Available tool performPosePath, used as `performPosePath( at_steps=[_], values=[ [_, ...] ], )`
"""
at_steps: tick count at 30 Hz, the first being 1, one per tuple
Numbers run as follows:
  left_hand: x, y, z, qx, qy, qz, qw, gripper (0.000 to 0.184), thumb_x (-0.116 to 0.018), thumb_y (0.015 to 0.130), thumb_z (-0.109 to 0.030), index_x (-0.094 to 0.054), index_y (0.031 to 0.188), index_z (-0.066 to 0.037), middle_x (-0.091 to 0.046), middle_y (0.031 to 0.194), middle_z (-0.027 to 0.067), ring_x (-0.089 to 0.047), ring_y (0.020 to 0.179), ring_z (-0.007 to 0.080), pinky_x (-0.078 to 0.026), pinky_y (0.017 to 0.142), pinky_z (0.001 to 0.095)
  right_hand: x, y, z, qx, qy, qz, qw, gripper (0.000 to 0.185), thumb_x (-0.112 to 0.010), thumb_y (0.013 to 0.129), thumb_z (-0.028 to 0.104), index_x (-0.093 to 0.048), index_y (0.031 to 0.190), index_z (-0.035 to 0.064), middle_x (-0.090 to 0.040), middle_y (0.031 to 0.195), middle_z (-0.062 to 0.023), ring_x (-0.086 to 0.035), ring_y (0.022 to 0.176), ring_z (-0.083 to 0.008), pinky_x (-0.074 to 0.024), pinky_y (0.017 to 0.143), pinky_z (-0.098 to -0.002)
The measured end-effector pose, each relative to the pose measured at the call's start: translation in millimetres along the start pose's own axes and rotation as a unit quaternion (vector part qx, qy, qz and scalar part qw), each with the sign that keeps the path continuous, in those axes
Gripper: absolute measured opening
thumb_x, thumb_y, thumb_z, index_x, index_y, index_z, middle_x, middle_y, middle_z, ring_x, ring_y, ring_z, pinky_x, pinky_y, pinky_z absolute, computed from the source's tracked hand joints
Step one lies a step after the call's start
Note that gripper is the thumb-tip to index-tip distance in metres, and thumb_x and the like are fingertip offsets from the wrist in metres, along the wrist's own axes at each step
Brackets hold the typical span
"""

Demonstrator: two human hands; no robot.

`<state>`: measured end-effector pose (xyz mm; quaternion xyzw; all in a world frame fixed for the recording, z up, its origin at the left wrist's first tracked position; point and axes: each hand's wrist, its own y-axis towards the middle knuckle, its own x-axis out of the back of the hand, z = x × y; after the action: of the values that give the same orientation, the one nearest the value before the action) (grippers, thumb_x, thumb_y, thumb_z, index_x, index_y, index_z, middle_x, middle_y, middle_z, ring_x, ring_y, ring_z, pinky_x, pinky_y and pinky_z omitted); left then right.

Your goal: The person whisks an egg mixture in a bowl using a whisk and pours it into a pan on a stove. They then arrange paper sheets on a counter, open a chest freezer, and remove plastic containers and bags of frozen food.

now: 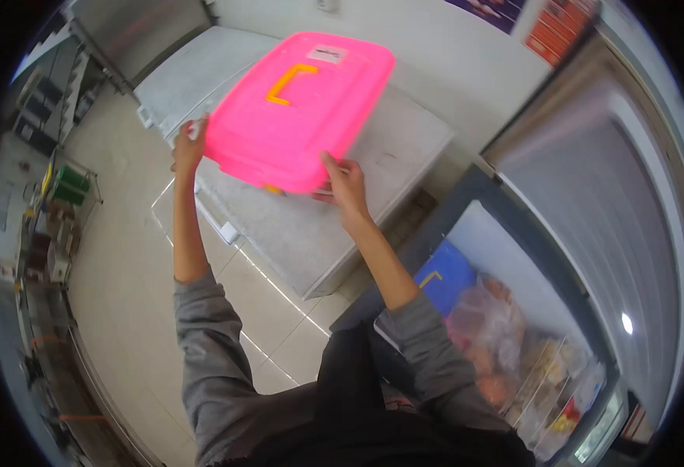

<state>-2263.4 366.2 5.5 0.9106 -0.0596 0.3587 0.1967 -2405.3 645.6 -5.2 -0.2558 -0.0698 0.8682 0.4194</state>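
Note:
A bright pink plastic storage box [280,128] with a yellow handle [290,84] on its lid and a white label is over the white chest freezer [256,245]. My left hand [189,145] is closed on its left edge, near a small whitish bit I cannot make out. At the near right corner, my right hand [345,185] grips the box with the fingers partly hidden below the rim. The box looks tilted; whether its underside touches the freezer top cannot be seen.
To my right stands an open chest freezer [466,206] with a raised lid [591,187]. Inside are a blue box [445,272], plastic bags of food [486,319] and a wire rack [540,381]. A tiled floor [116,233] lies left, beside shelves and a green container [71,185].

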Motion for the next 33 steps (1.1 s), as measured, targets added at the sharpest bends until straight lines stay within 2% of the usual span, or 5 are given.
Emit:
performPosePath(
  at_steps=[5,14,28,31,33],
  values=[
    [2,-152,-45,-0.145,-0.077,-0.162,0.973,0.044,-0.055,0.084,-0.032,-0.048,0.116,-0.002,-0.048,0.116,0.0158,-0.043,0.108,0.0302,-0.032,0.092,0.0403,87,-32,-40,0.023,-0.069,0.017,0.997,0.038,-0.06,0.081,0.031,-0.047,0.102,0.0028,-0.051,0.101,-0.0095,-0.057,0.079,-0.0168,-0.0517,0.063,-0.0293],
    [-33,-506,1,-0.18,0.007,0.27,0.946,0.033,-0.062,0.076,-0.014,-0.052,0.106,-0.006,-0.042,0.12,0.0148,-0.034,0.114,0.0339,-0.027,0.095,0.0449,415,-260,-209,-0.17,-0.143,-0.304,0.926,0.03,-0.059,0.078,0.021,-0.051,0.102,0.0045,-0.057,0.087,-0.0054,-0.056,0.067,-0.0126,-0.0466,0.055,-0.0253],
    [-123,-502,-64,-0.267,-0.021,0.361,0.893,0.028,-0.063,0.075,-0.015,-0.056,0.101,-0.009,-0.043,0.118,0.0152,-0.036,0.111,0.0344,-0.028,0.093,0.0452,536,-367,-198,-0.168,-0.014,-0.428,0.888,0.028,-0.059,0.077,0.022,-0.051,0.1,0.0083,-0.058,0.087,-0.0042,-0.057,0.074,-0.0154,-0.0487,0.062,-0.0285],
    [-127,-524,-79,-0.263,-0.022,0.369,0.891,0.028,-0.063,0.074,-0.016,-0.056,0.101,-0.009,-0.042,0.117,0.0154,-0.037,0.111,0.035,-0.028,0.094,0.0447,596,-323,-201,-0.157,-0.07,-0.425,0.889,0.032,-0.062,0.075,0.023,-0.051,0.1,0.0081,-0.059,0.091,-0.0076,-0.058,0.077,-0.0206,-0.0489,0.066,-0.0315],
    [-118,-545,-95,-0.294,0.011,0.402,0.867,0.029,-0.063,0.074,-0.015,-0.056,0.101,-0.009,-0.042,0.117,0.0152,-0.037,0.11,0.0353,-0.029,0.093,0.0446,640,-284,-200,-0.036,-0.401,-0.387,0.829,0.045,-0.067,0.069,0.023,-0.047,0.105,0.0075,-0.054,0.104,-0.0125,-0.057,0.087,-0.0281,-0.0469,0.075,-0.0388]
  ],
)
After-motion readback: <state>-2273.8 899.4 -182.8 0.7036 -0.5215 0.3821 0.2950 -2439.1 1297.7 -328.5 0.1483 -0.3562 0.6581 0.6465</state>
